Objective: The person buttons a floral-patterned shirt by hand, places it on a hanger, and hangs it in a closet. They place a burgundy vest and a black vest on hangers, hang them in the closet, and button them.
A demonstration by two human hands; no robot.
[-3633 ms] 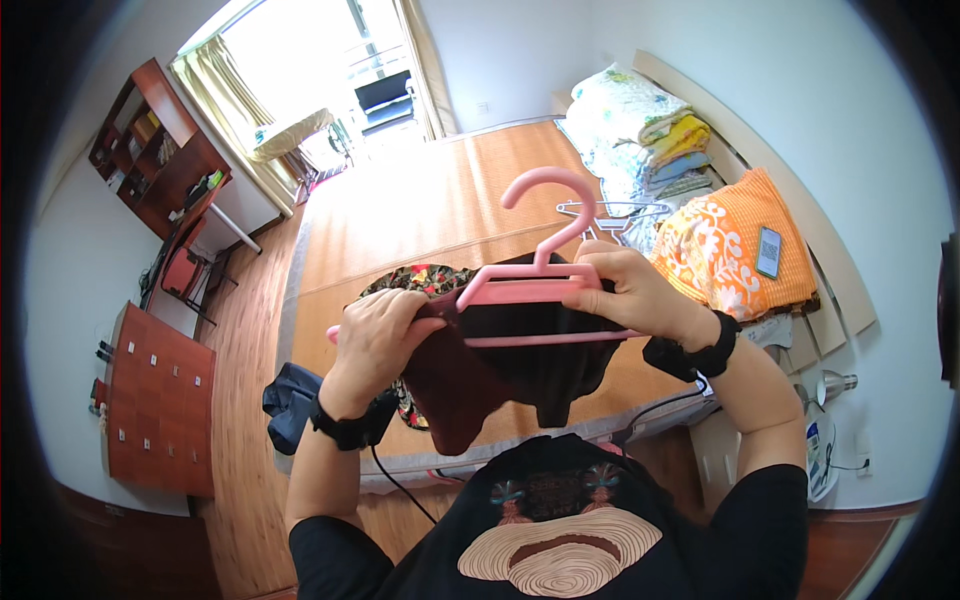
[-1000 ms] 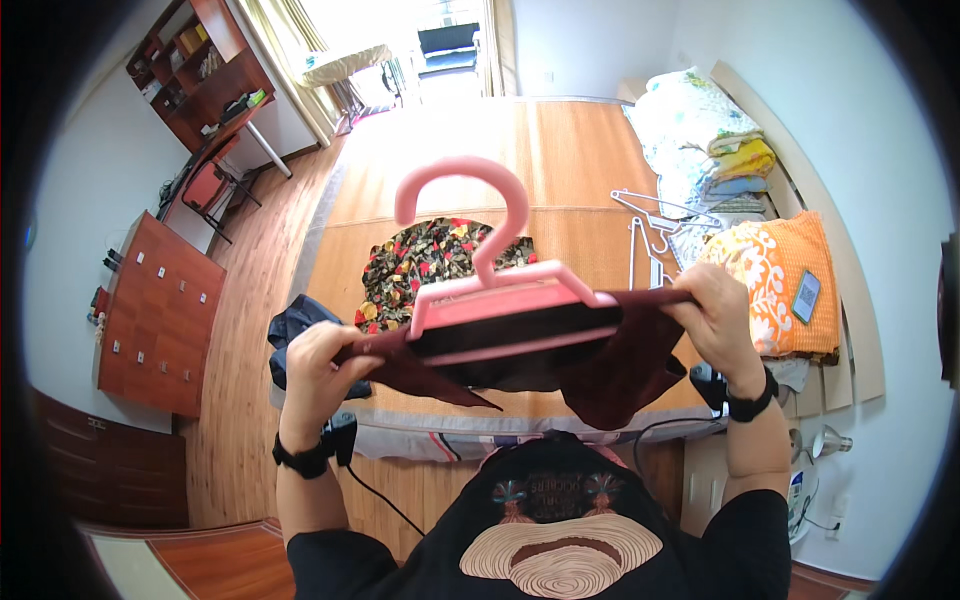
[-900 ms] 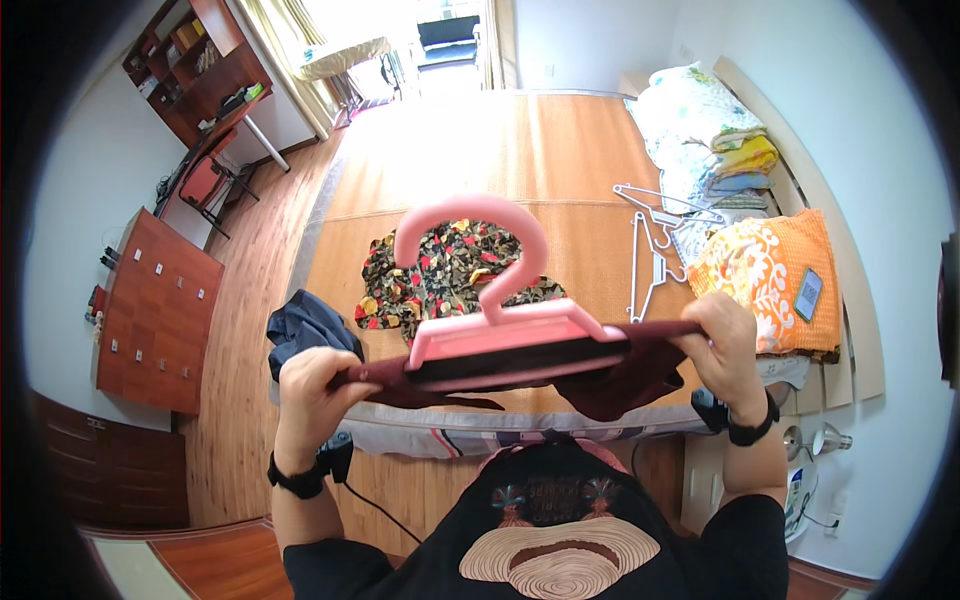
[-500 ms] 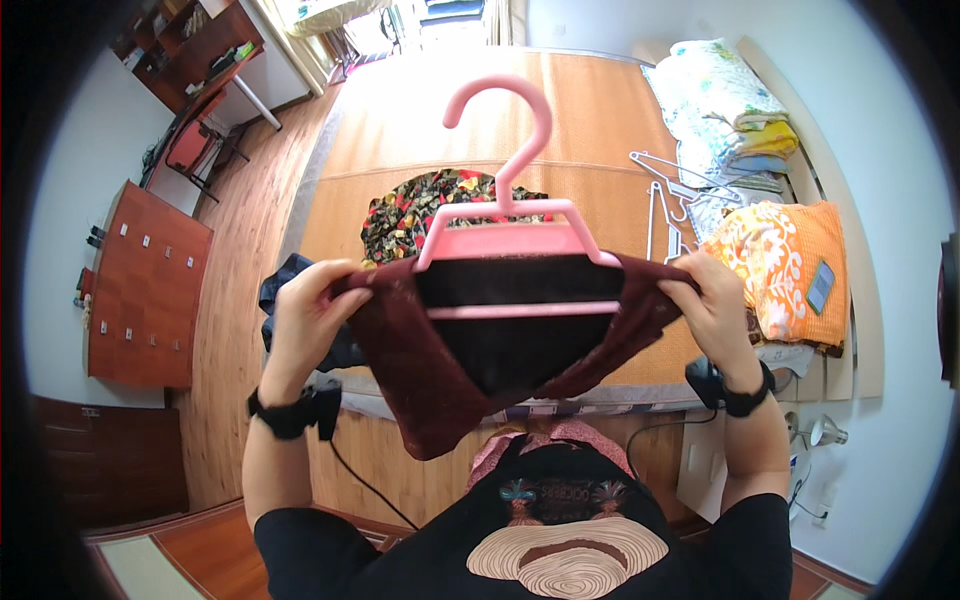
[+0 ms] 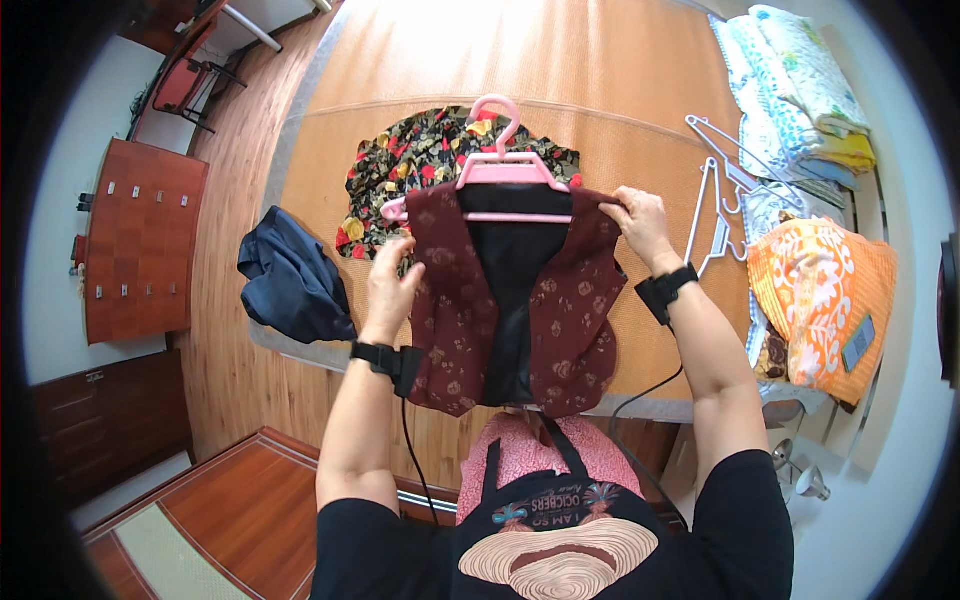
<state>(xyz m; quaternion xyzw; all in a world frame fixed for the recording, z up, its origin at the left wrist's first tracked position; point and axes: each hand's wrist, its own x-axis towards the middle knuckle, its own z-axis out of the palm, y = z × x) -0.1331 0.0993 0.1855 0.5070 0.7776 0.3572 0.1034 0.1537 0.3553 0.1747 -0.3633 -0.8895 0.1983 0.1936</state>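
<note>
A dark red patterned vest (image 5: 460, 310) with a black lining hangs on a pink plastic hanger (image 5: 505, 165) in front of me. My right hand (image 5: 632, 218) pinches the vest's right shoulder at the hanger's end. My left hand (image 5: 393, 285) touches the vest's left front edge, fingers partly spread. The vest hangs open down the middle, above a bed covered with a woven mat (image 5: 560, 60).
A floral garment (image 5: 400, 170) lies on the mat behind the vest. A dark blue garment (image 5: 290, 280) sits at the bed's left edge. White hangers (image 5: 715, 190), an orange patterned cloth (image 5: 820, 290) and folded bedding (image 5: 790, 70) lie at the right. A wooden cabinet (image 5: 135, 240) stands at the left.
The vest has dropped from being stretched across the hanger to hanging full length on it. My left hand has moved off the shoulder to the vest's front edge.
</note>
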